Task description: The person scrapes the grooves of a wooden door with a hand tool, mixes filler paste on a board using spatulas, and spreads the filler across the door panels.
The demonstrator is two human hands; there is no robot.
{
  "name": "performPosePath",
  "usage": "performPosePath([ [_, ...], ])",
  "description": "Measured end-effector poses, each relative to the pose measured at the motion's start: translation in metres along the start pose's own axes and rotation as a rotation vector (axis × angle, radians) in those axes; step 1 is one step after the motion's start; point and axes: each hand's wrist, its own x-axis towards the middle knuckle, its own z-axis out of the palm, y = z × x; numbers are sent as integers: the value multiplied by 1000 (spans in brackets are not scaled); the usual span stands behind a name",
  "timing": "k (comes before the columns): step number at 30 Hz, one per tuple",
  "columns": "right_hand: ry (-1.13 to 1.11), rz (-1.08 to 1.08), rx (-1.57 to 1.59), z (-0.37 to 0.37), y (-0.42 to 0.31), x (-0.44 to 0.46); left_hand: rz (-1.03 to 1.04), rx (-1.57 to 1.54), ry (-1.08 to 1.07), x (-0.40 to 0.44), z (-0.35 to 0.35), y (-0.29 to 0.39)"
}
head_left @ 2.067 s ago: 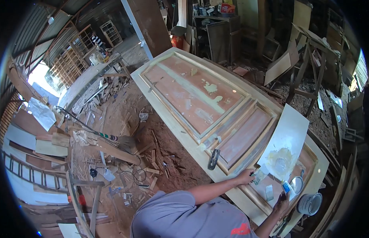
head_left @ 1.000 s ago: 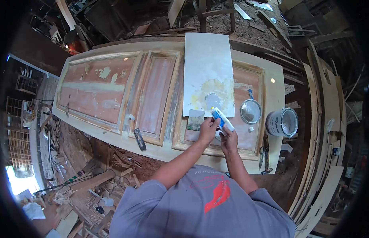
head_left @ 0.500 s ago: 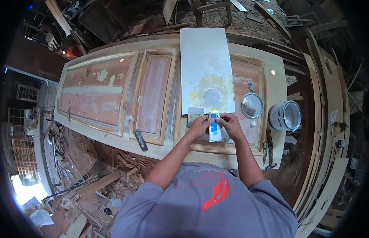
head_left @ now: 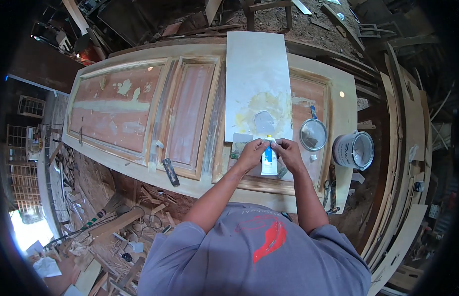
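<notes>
A white and blue tube [head_left: 269, 163] with a yellow tip is pinched near its top between my left hand [head_left: 253, 154] and my right hand [head_left: 290, 154]. The tip points away from me, toward a white board [head_left: 254, 64] with yellow stains and a grey patch of paste [head_left: 264, 121]. That board lies across a panelled wooden door [head_left: 190, 111]. Left of the tube, partly behind my left hand, is a flat scraper [head_left: 243, 140]. To the right, a round lid [head_left: 313, 134] lies on the door with a blue-handled tool [head_left: 313, 111] beside it.
An open can [head_left: 353, 150] stands at the door's right end. Scissors [head_left: 326, 191] and a hammer [head_left: 332, 197] lie near the front right corner. A dark block [head_left: 171, 172] rests on the front edge. Wood scraps cover the floor at the left.
Earlier my hands were apart, the right one holding the tube and the left one at the scraper. Both now grip the tube, which has turned upright in view.
</notes>
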Motion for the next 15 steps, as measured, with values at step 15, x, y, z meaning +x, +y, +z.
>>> performPosePath([
  [15, 104, 16, -129, -4, 1, 23, -258, -335, 84, 33, 11, -8],
])
